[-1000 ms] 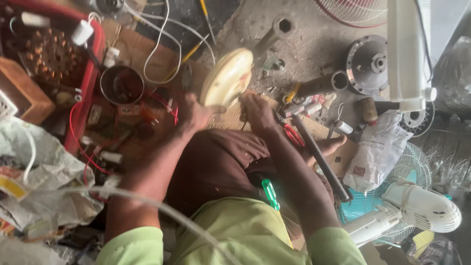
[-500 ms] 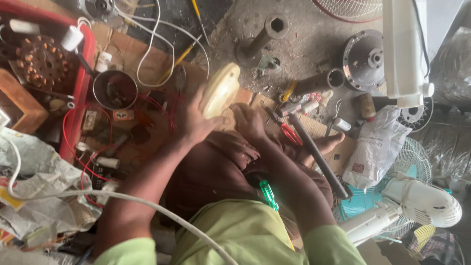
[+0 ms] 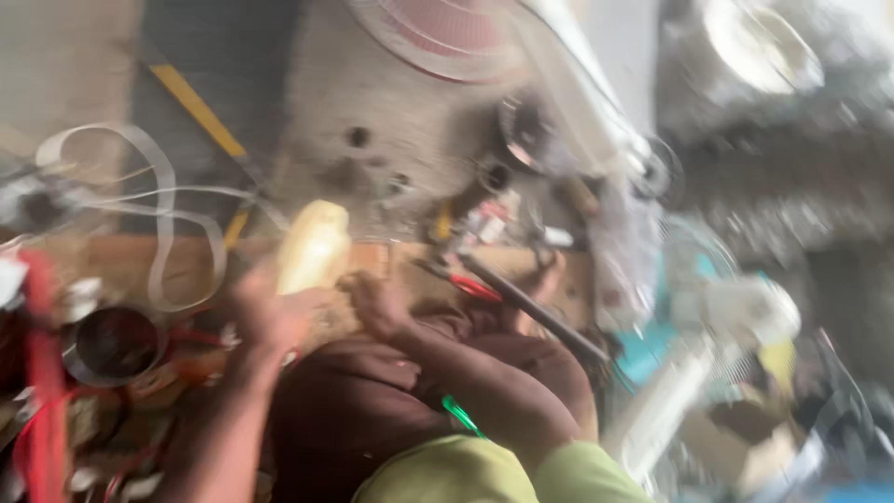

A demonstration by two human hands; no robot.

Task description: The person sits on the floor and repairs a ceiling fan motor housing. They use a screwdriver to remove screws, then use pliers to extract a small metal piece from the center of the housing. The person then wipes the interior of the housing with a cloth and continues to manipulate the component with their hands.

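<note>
The view is heavily blurred. A cream-coloured plastic fan part [image 3: 313, 246] stands on edge in front of my knees. My left hand [image 3: 265, 312] grips its lower left side. My right hand [image 3: 377, 303] rests against its lower right edge, fingers curled on it. Both forearms reach forward over my dark brown trousers [image 3: 354, 410]. A green-handled tool [image 3: 461, 414] pokes out by my right arm.
A round metal cup [image 3: 114, 345] and red wires [image 3: 42, 410] lie to the left. White cables [image 3: 168, 224] loop over a wooden board. A black rod [image 3: 531, 307], red-handled pliers [image 3: 470, 284], small parts and white fan pieces [image 3: 736, 321] lie to the right. A fan grille [image 3: 438, 33] lies far ahead.
The camera has swung up and to the right, blurring everything. Both hands stay on the cream fan part, which has tipped more upright.
</note>
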